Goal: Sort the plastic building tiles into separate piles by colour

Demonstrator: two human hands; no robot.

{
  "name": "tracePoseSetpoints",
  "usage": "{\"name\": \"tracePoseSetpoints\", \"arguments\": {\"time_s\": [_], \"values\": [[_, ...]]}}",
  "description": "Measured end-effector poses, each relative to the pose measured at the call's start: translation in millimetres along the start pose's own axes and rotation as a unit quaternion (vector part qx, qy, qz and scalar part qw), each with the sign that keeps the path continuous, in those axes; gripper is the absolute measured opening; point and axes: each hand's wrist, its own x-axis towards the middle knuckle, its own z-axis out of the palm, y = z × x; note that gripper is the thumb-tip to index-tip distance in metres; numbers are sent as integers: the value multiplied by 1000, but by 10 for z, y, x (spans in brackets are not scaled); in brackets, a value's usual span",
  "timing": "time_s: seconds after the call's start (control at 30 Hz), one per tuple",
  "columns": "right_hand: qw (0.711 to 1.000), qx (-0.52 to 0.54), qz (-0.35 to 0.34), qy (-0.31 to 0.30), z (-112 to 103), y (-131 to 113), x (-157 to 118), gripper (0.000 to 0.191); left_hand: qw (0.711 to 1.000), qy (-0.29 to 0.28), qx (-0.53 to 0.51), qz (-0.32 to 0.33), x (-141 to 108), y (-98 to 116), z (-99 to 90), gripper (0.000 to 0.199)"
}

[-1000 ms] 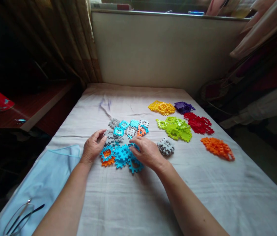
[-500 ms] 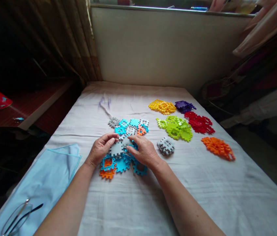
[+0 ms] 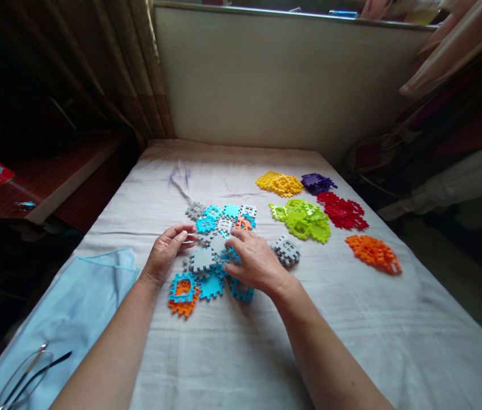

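Note:
A mixed heap of notched plastic tiles in blue, grey and orange lies in the middle of the cloth, with a grey tile (image 3: 202, 259) and a blue tile (image 3: 211, 285) on it. My left hand (image 3: 168, 250) is at the heap's left edge, fingers apart, with nothing visible in it. Over the heap's right side, my right hand (image 3: 252, 256) has its fingers bent down at the tiles; whether they grip one is unclear. Just right of it sits a small pile of grey tiles (image 3: 287, 250).
Sorted piles lie to the right: yellow (image 3: 279, 183), purple (image 3: 318, 183), green (image 3: 303, 219), red (image 3: 342, 210) and orange (image 3: 373, 253). A light blue cloth (image 3: 70, 302) with glasses (image 3: 36, 373) on it is at the left. A wall (image 3: 266, 80) stands behind the bed.
My left hand has drawn back left from the heap, baring more grey tiles. My right hand remains over the heap's right side. The whole view has shifted slightly.

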Motion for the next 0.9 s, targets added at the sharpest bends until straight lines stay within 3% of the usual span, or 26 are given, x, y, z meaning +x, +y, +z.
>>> {"name": "tracePoseSetpoints", "arguments": {"time_s": [0.13,0.3,0.47,0.6,0.7,0.77,0.9], "values": [[998,-5,59,-2,-281,247,-111,34,1000,-3,9,0,13,-11,-11,49],[982,4,189,4,-537,707,-283,34,1000,-3,-4,-6,2,23,17,46],[969,21,241,-56,-587,998,-380,39,999,8,-47,-21,-4,67,34,42],[964,31,258,-55,-573,1050,-416,48,996,0,-81,-27,-3,82,0,38],[970,22,241,-20,-562,969,-393,53,992,5,-119,-35,5,95,-50,32],[980,10,194,31,-520,830,-324,47,987,19,-154,-43,16,110,-85,28],[995,47,-10,90,-268,387,-83,29,972,58,-216,-73,32,152,-125,20]]}}
